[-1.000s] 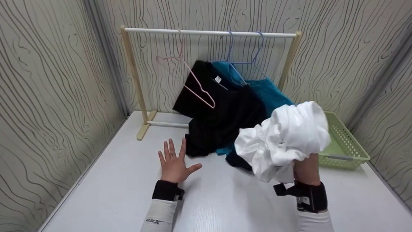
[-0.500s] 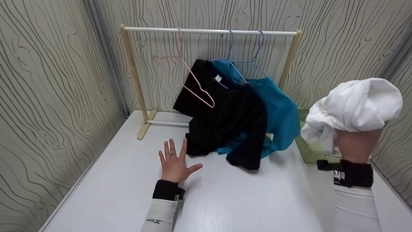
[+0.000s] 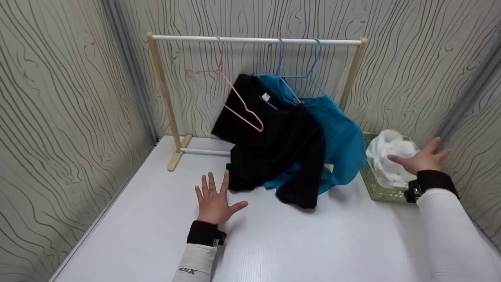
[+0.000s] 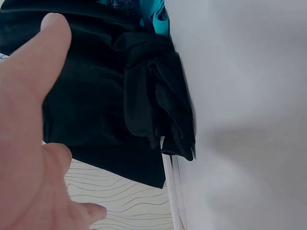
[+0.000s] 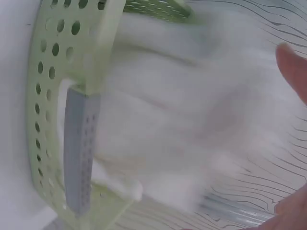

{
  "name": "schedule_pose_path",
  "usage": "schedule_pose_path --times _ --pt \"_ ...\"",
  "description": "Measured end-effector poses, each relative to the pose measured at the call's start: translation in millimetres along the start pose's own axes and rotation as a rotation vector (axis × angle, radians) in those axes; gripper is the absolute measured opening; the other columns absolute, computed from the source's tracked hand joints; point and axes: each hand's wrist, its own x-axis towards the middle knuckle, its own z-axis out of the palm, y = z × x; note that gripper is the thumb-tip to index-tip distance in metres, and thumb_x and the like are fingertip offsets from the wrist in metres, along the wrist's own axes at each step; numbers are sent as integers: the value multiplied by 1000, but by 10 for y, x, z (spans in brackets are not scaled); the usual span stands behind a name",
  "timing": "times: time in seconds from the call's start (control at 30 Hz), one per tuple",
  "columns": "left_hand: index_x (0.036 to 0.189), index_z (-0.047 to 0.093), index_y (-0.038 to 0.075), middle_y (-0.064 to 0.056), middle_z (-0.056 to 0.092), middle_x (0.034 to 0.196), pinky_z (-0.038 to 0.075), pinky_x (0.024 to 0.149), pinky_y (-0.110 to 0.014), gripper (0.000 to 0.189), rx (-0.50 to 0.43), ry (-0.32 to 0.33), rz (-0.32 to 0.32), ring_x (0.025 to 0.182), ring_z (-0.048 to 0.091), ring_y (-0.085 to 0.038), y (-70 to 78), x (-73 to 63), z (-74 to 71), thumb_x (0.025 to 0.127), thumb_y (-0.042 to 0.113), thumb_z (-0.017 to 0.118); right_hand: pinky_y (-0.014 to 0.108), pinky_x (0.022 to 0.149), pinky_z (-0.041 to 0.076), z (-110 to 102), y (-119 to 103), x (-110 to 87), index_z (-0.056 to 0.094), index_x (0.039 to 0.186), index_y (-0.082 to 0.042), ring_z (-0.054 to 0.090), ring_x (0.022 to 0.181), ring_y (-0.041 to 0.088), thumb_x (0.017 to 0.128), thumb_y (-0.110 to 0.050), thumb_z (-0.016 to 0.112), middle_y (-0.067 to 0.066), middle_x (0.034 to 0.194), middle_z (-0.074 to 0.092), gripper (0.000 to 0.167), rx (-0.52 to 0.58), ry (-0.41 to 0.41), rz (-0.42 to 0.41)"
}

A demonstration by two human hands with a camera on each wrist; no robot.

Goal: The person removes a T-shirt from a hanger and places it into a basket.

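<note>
A bunched white cloth (image 3: 391, 156) lies in the green basket (image 3: 375, 188) at the right; it is blurred in the right wrist view. My right hand (image 3: 424, 158) is over the basket's right side with fingers spread, holding nothing. On the left, my left hand (image 3: 214, 201) has its fingers and thumb spread over the white table, fingertips close to the hem of a black shirt (image 3: 270, 137). That shirt hangs from the rack in front of a teal shirt (image 3: 340, 137), both on blue hangers (image 3: 280, 62). The left wrist view shows the thumb overlapping the black fabric (image 4: 96, 96).
The clothes rack (image 3: 250, 40) stands at the back of the white table (image 3: 289, 243), with wooden posts and a white bar. A pink hanger (image 3: 242, 102) with no garment on it hangs at its left. Patterned walls (image 3: 70, 98) enclose the table on three sides.
My right hand carried the white cloth rightward over the basket and let it go; the cloth now lies inside and the fingers are spread. The left hand stayed nearly still.
</note>
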Motion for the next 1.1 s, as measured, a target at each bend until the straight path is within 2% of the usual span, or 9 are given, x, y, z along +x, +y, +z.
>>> schedule_pose_path --times 0.07,0.17,0.33,0.6,0.87,1.1 --pt "163 29 15 -39 15 165 8 122 -73 107 12 2 3 157 5 -55 12 4 -6 81 61 79 84 111 8 37 15 5 -47 145 -9 -22 138 73 91 -73 55 33 145 -53 133 -25 -28 9" --pt "163 30 15 -38 15 165 8 122 -74 108 18 12 16 156 6 -55 19 7 -9 80 62 80 87 108 4 105 -46 1 -44 148 -9 -30 137 70 92 -77 47 31 148 -52 127 -26 5 -26" --pt "163 30 15 -37 14 166 8 122 -73 108 37 0 21 157 6 -54 13 1 18 79 62 79 90 105 0 188 -141 -34 -40 150 -6 -32 136 71 95 -78 39 31 151 -50 120 -48 17 -43" --pt "162 31 14 -38 17 165 9 122 -73 108 46 3 27 156 9 -55 12 -34 49 79 61 80 90 105 -2 230 -325 -61 -35 155 -8 -27 142 69 94 -81 35 30 154 -46 117 -50 42 -83" --pt "162 32 15 -38 18 165 9 122 -73 107 56 12 32 156 9 -54 15 -27 55 79 63 80 88 106 -8 248 -666 -172 -25 160 -9 -25 148 63 97 -76 37 30 161 -37 111 -9 113 -240" --pt "161 34 12 -39 18 164 9 121 -74 107 32 24 45 155 10 -56 24 -57 63 78 60 82 88 108 -1 340 -1007 -329 -16 163 -12 -18 152 60 98 -73 43 24 167 -30 107 -5 142 -373"
